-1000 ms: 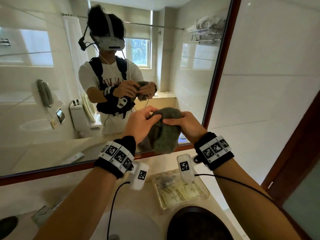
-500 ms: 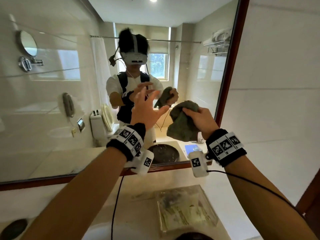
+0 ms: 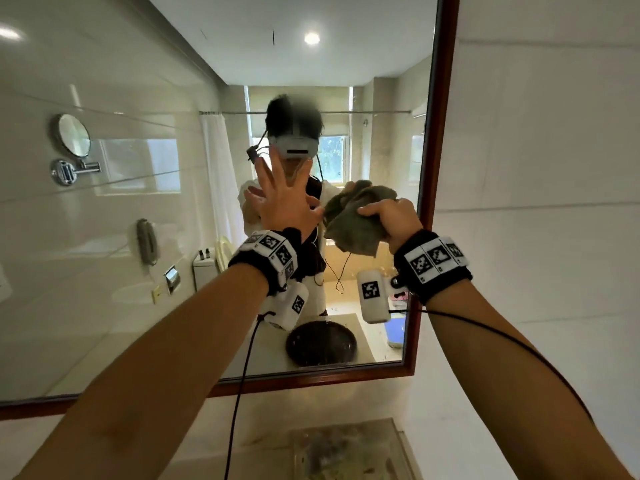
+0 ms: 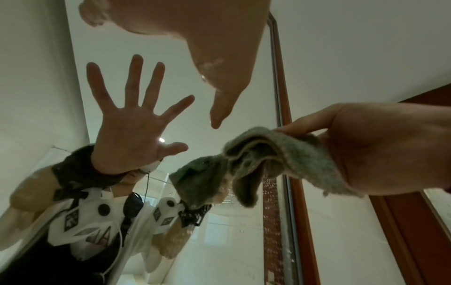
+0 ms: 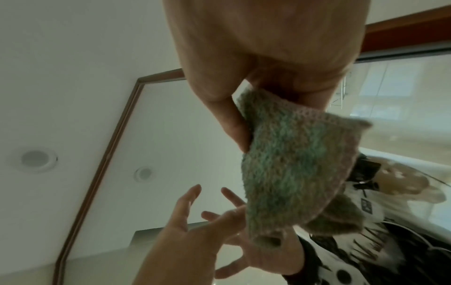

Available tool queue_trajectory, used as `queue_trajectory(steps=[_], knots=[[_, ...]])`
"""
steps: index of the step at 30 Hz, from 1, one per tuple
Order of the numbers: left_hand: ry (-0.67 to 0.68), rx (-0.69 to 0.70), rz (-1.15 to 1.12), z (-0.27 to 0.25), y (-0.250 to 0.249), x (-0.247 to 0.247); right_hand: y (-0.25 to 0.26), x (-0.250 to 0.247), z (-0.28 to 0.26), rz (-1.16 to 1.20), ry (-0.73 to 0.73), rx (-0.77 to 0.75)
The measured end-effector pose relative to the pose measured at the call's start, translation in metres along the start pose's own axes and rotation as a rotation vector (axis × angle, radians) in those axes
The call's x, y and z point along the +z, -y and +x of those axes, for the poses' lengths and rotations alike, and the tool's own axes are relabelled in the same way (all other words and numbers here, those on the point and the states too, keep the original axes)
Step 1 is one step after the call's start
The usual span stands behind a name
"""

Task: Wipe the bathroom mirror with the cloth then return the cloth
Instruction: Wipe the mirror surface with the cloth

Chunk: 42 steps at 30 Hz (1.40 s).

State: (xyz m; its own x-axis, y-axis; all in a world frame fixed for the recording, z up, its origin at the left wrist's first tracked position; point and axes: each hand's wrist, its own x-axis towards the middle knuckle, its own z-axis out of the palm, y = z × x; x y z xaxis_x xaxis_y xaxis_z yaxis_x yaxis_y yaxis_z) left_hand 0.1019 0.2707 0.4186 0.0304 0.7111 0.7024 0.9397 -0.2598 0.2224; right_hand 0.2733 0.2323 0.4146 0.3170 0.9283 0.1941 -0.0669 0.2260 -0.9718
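Note:
A crumpled grey-green cloth (image 3: 349, 226) hangs in front of the mirror's right part, and my right hand (image 3: 394, 220) grips its upper edge between thumb and curled fingers. The right wrist view shows the cloth (image 5: 292, 164) dangling below my right hand (image 5: 268, 48). My left hand (image 3: 282, 202) is raised just left of the cloth, fingers spread and empty, close to the mirror glass (image 3: 138, 271); I cannot tell whether it touches. In the left wrist view the cloth (image 4: 280, 154) sits beside the mirror's red-brown wooden frame (image 4: 283, 96).
A clear tray (image 3: 346, 448) of small packets lies on the counter below my arms. A plain white wall (image 3: 536, 202) stands right of the mirror frame (image 3: 440, 168). A dark round bowl (image 3: 320, 342) shows as a reflection. Cables hang from both wrists.
My left hand has let go of the cloth and risen with spread fingers toward the mirror. My right hand has lifted the cloth higher. My view has tilted upward.

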Motion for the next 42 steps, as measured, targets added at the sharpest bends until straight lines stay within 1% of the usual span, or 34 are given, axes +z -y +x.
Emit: queue_trajectory(steps=[1, 3, 7, 10, 12, 16, 20, 22, 25, 29, 32, 35, 39, 42], knots=[[-0.012, -0.003, 0.013, 0.006, -0.002, -0.002, 0.007, -0.002, 0.005, -0.012, -0.026, -0.035], [-0.040, 0.005, 0.047, 0.016, -0.004, -0.004, 0.023, -0.002, 0.011, -0.107, -0.095, -0.153], [-0.058, 0.019, 0.105, 0.032, -0.006, -0.003, 0.063, -0.001, 0.017, -0.389, -0.194, -0.477], [-0.048, -0.022, 0.123, 0.044, 0.000, 0.000, 0.093, 0.009, 0.020, -0.603, -0.294, -0.705], [-0.035, -0.054, 0.153, 0.048, 0.004, 0.001, 0.102, 0.018, 0.027, -0.679, -0.316, -0.795], [-0.041, -0.029, 0.146, 0.048, 0.010, 0.003, 0.102, 0.037, 0.047, -0.942, -0.299, -0.923], [-0.050, -0.015, 0.113, 0.048, 0.010, 0.004, 0.085, 0.053, 0.072, -1.125, -0.265, -0.963], [-0.049, -0.003, 0.120, 0.048, 0.012, 0.006, 0.069, 0.061, 0.082, -1.177, -0.253, -1.000], [-0.068, 0.017, 0.129, 0.049, 0.016, 0.008, 0.044, 0.067, 0.088, -1.139, -0.251, -1.086], [-0.095, 0.017, 0.131, 0.049, 0.017, 0.010, 0.016, 0.068, 0.085, -1.181, -0.200, -1.064], [-0.107, 0.020, 0.112, 0.047, 0.018, 0.012, -0.009, 0.066, 0.079, -1.150, -0.187, -1.045], [-0.116, 0.030, 0.101, 0.045, 0.020, 0.011, -0.051, 0.060, 0.071, -1.147, -0.195, -1.051], [-0.109, 0.034, 0.103, 0.045, 0.020, 0.011, -0.126, 0.047, 0.061, -1.214, -0.209, -1.091], [-0.108, 0.029, 0.119, 0.047, 0.021, 0.012, -0.159, 0.038, 0.053, -1.249, -0.196, -1.118]])
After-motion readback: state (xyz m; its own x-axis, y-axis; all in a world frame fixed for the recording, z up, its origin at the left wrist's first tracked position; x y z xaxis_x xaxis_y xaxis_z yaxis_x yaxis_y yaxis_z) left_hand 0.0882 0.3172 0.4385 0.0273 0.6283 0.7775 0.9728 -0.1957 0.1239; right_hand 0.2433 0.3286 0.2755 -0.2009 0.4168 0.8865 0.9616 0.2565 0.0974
